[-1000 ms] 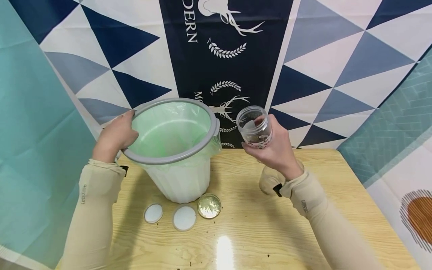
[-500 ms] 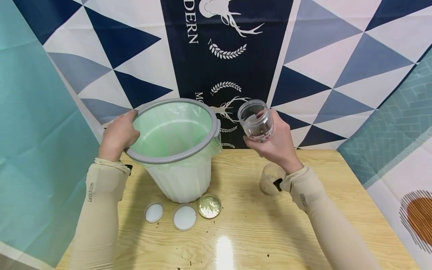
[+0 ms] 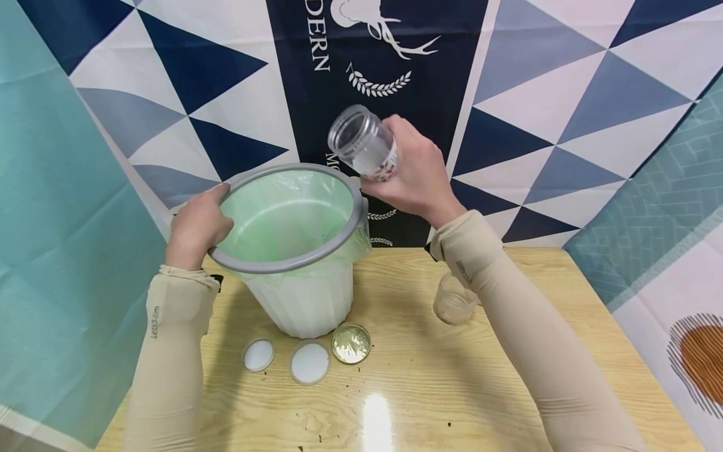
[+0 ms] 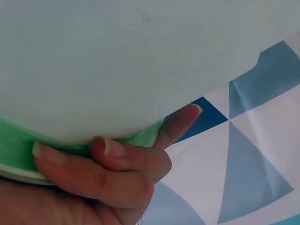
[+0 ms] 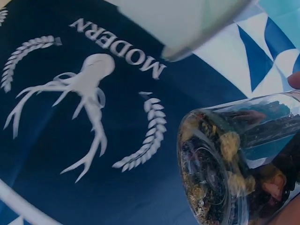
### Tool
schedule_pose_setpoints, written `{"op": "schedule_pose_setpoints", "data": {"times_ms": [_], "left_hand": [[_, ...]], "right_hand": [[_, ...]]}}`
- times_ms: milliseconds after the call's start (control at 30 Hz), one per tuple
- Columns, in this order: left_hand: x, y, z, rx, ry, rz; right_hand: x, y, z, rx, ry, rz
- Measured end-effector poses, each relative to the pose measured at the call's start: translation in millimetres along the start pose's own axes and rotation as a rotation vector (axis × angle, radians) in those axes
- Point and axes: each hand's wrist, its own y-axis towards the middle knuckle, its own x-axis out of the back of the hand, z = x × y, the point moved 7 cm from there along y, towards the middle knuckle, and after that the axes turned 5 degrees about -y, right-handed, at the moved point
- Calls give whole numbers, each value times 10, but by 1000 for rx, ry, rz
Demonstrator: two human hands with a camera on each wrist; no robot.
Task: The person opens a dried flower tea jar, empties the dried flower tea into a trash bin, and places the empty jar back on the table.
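A white bin with a grey rim and a green liner stands on the wooden table. My left hand grips the rim at its left side; in the left wrist view its fingers curl under the rim and the green liner. My right hand holds a clear open jar tilted above the bin's right rim, mouth toward the upper left. The right wrist view shows the jar with brown crumbs stuck inside.
Three round lids lie in front of the bin: two white lids and a gold one. A second clear jar stands on the table under my right forearm. A patterned cloth hangs behind the table.
My right hand has lifted the jar up and to the left, from beside the bin to above its right rim, and tilted it. The left hand has stayed on the rim.
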Motion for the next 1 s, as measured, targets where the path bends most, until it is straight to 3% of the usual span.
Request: {"op": "schedule_pose_setpoints", "data": {"times_ms": [333, 633, 1000], "left_hand": [[5, -11, 0, -1, 2, -9], [2, 4, 7, 2, 1, -22], [5, -14, 1, 3, -11, -20]], "right_hand": [[-120, 328, 185, -6, -143, 92], [-175, 446, 334, 126, -325, 49], [-273, 575, 485, 264, -495, 56]]}}
